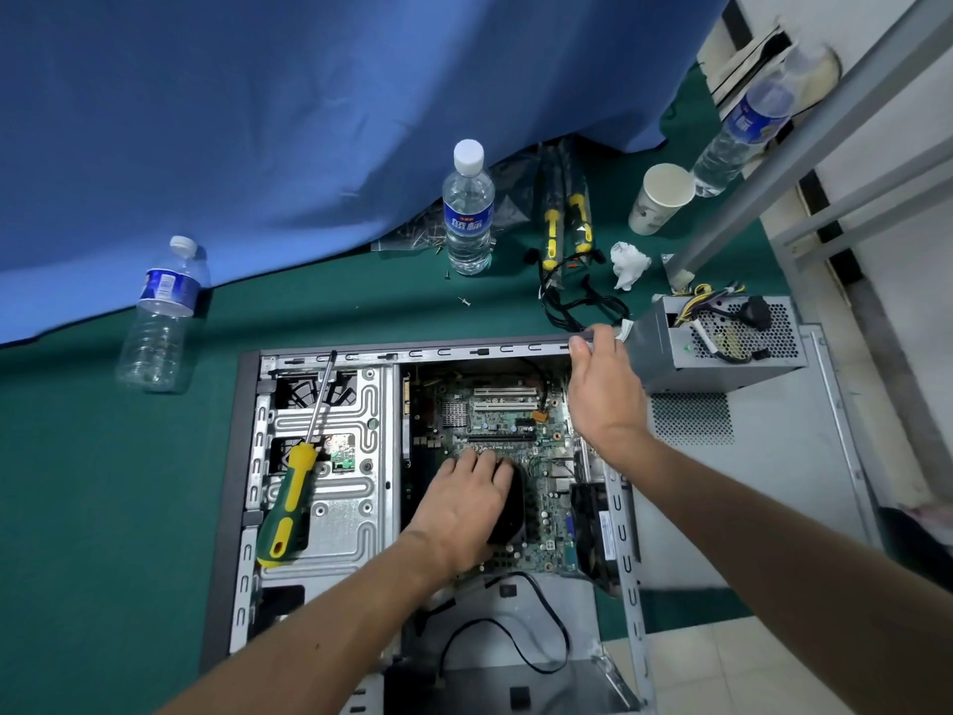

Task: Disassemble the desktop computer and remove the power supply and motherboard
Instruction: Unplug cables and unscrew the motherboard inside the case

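While the open computer case (247, 456) lies on its side on the green mat (103, 482), the left hand (464, 503) rests palm-down inside it, fingers spread and lightly bent over the black cooler (508, 513) on the motherboard (495, 420); whether it grips the cooler cannot be told. Up and to the right of that hand, the right hand (603, 389) pinches the case's far rim at its corner, thumb on one side and fingers curled over the edge. Just right of the right hand, the grey power supply (722, 348) sits outside the case on the detached side panel (773, 482), its wires bundled on top. Left of the left hand, a green-and-yellow screwdriver (291, 492) lies across the drive cage. Beyond the right hand stand a water bottle (468, 209), a paper cup (660, 198), a crumpled tissue (629, 263) and loose black cables (577, 301).
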`<state>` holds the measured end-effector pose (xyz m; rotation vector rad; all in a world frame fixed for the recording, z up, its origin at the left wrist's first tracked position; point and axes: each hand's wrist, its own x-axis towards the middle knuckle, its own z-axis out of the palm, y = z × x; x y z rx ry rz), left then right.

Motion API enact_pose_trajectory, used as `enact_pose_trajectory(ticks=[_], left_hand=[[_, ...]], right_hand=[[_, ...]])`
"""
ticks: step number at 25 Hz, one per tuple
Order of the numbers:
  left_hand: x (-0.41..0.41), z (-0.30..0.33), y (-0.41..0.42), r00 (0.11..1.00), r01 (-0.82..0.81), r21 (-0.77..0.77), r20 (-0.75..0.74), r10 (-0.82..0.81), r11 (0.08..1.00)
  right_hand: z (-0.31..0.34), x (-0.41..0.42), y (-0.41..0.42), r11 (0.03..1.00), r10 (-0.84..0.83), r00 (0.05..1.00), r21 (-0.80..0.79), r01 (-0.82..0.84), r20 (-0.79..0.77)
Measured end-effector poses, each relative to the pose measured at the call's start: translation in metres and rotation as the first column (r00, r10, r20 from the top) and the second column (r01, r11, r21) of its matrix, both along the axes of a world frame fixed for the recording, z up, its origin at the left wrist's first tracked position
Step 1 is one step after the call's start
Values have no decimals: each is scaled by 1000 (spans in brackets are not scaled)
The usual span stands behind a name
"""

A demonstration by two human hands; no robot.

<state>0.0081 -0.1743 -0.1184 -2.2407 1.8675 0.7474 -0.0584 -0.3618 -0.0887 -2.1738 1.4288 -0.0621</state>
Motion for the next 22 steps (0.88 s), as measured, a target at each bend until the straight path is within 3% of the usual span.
enact_pose_trajectory(ticks=[8, 14, 16, 18, 22], left_hand=[[-5, 6, 5, 990, -138, 50, 13, 137, 989], [1, 20, 0, 994, -75, 226, 88, 57, 971], [4, 26, -23, 989, -133, 254, -33, 146, 958], [14, 26, -54, 887, -315, 216, -279, 367, 924], [27, 19, -98, 743, -383, 246, -491, 455, 890]], right_hand=[[-1, 0, 0, 1000, -3, 1000, 7, 3, 10], [-4, 0, -2, 1000, -12, 1000, 12, 12, 12], [-4, -1, -2, 1000, -7, 1000, 4, 7, 18], [-4, -1, -2, 1000, -5, 999, 8, 5, 34], [-4, -1, -2, 1000, -4, 999, 17, 3, 39]])
